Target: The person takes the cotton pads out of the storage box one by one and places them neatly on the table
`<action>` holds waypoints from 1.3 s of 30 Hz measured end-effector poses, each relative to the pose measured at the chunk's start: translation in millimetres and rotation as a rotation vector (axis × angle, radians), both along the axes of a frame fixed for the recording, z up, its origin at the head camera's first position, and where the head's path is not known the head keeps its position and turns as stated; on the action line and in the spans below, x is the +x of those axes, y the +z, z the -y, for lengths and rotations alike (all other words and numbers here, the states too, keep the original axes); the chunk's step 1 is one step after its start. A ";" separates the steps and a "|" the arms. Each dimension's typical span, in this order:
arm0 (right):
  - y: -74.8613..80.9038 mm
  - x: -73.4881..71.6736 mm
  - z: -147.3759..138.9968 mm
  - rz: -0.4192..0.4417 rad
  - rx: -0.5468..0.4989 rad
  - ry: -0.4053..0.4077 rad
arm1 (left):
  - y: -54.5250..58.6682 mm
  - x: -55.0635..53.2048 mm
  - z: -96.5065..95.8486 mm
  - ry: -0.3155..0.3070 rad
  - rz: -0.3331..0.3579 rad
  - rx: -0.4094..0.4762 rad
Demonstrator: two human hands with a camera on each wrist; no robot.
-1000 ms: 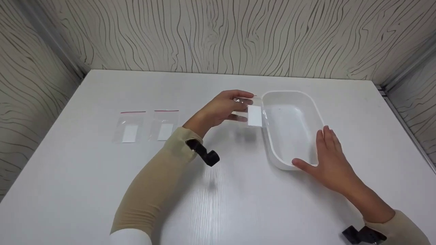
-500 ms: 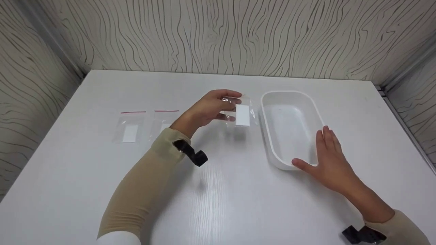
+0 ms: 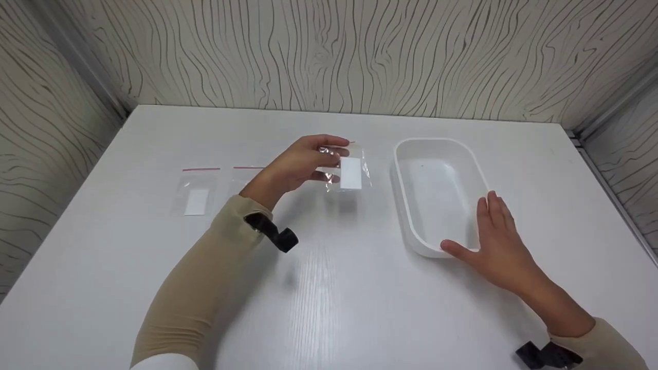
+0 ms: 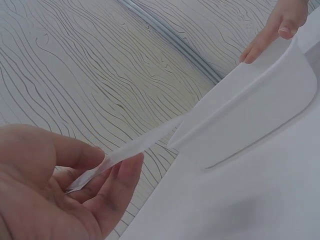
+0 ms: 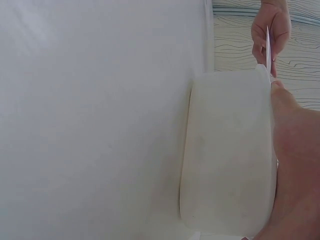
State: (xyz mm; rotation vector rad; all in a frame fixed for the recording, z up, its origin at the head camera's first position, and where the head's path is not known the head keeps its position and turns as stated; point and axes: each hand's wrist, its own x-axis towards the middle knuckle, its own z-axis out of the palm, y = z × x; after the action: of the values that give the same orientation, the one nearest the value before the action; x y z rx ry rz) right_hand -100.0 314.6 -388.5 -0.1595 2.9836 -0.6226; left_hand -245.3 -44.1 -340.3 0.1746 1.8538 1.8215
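Note:
Between thumb and fingers my left hand pinches a clear zip-lock bag with a white card in it, held above the table. Edge-on, the bag shows as a thin strip in the left wrist view. A white plastic bin with rounded corners stands to the right of the bag, nothing visible inside. My right hand rests at its near right corner, fingers straight along the right side and thumb on the near rim. The right wrist view shows the bin's outer wall beside that hand.
Two similar bags lie on the white table at left: one bag in full view, the other bag partly hidden by my left wrist. A wood-patterned wall rises behind the table.
My left hand has moved left with the bag, from beside the bin's left rim to a gap away from it. The wrist now covers part of the second bag. The right hand is still.

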 end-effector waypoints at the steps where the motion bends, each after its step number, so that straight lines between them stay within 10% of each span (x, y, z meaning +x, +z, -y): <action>1: 0.0 0.0 0.2 0.004 0.001 -0.001 | -0.8 0.2 1.5 0.000 -0.004 -0.002; 39: 0.1 0.5 0.1 0.002 0.002 0.000 | -29.1 -10.1 53.7 0.031 0.042 -0.276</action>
State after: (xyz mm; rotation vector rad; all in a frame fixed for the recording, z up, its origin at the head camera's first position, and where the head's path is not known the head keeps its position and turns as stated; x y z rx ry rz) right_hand -99.5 314.4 -388.4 -0.1583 2.9822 -0.6192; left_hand -255.3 -97.8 -369.3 0.0079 2.0632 1.5550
